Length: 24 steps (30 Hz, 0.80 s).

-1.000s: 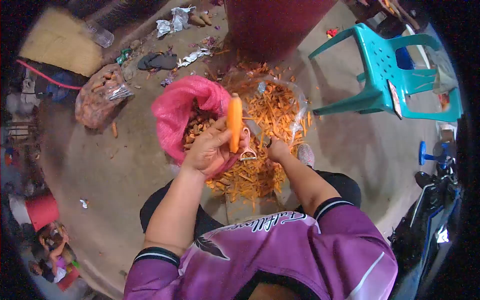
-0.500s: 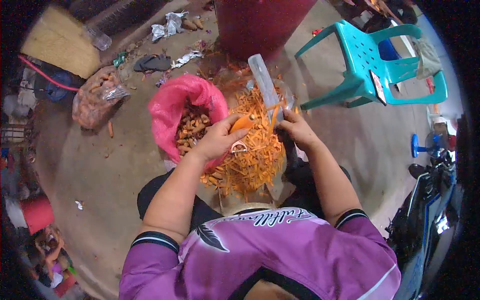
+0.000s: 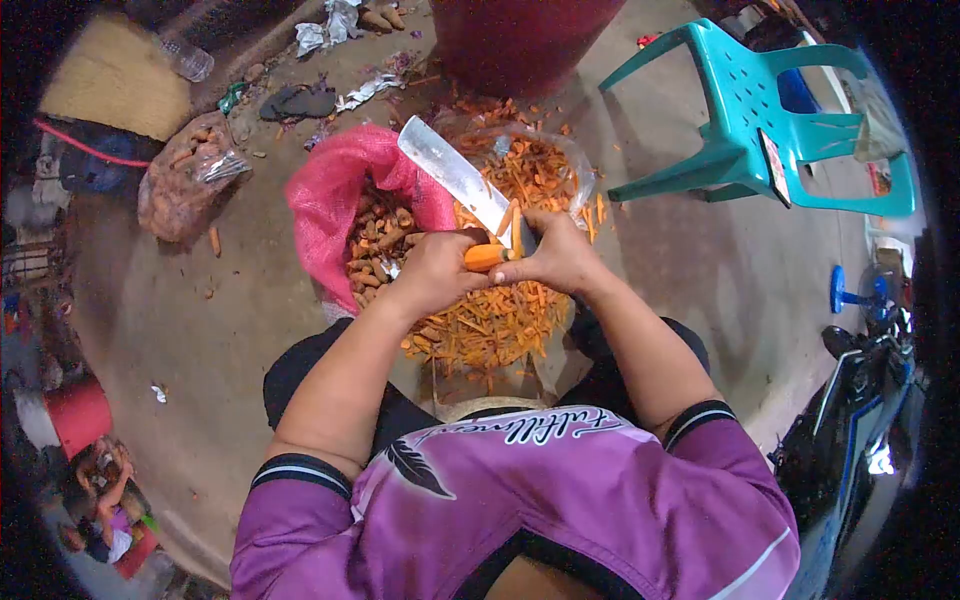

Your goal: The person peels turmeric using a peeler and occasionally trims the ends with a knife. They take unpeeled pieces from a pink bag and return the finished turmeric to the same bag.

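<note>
My left hand [image 3: 440, 268] is closed around a piece of turmeric root [image 3: 484, 257] with bright orange flesh. My right hand [image 3: 562, 252] grips a wide-bladed knife [image 3: 450, 170]; its handle is hidden in the fingers. The blade slants up and left, and its lower part is beside the turmeric. A thin orange slice [image 3: 511, 222] stands against the blade near my right fingers. My right thumb reaches to the held root. Below both hands lies a heap of orange turmeric strips [image 3: 490, 325]. A pink woven sack [image 3: 318, 215] with brown unpeeled roots [image 3: 378, 235] stands left of them.
A clear plastic bag [image 3: 575, 165] lies beyond the heap. At the back stands a large red container [image 3: 520, 45], with a green plastic chair [image 3: 735, 110] to the right. Another bag of roots [image 3: 190, 180] sits at left near a sandal [image 3: 298, 102]. A motorcycle [image 3: 860, 400] is at far right.
The knife has swung left, its blade now tilted toward the pink sack. My right hand has come left, close to my left hand, and its thumb has reached the turmeric.
</note>
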Each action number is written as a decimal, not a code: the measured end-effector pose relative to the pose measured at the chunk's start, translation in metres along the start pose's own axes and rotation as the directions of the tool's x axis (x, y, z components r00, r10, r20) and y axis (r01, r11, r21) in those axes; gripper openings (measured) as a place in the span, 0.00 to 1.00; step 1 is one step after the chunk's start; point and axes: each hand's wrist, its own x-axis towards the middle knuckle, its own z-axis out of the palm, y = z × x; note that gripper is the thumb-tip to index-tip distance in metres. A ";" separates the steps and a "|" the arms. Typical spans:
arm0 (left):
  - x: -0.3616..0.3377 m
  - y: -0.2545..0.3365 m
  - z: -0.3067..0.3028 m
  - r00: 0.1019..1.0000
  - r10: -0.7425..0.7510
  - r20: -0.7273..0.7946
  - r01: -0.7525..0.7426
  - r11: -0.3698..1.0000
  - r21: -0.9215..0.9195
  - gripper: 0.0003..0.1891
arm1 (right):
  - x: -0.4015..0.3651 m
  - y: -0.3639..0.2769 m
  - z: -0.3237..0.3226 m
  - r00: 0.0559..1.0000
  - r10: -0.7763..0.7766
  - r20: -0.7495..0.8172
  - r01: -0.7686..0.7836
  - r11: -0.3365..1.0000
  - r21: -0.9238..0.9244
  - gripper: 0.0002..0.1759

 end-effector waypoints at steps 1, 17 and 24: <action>0.001 -0.001 0.001 1.000 -0.022 0.016 0.022 1.000 -0.021 0.19 | 0.001 0.003 0.001 1.000 -0.011 -0.010 0.010 0.999 -0.044 0.38; 0.020 -0.045 0.028 0.962 -0.269 0.045 0.266 0.888 -0.375 0.15 | 0.000 0.028 0.010 0.984 0.064 -0.164 -0.118 0.930 -0.349 0.34; 0.123 0.041 -0.113 0.928 -0.212 -0.307 -0.176 0.476 -0.862 0.15 | 0.000 0.034 -0.016 0.921 0.169 -0.352 -0.251 0.947 -0.203 0.32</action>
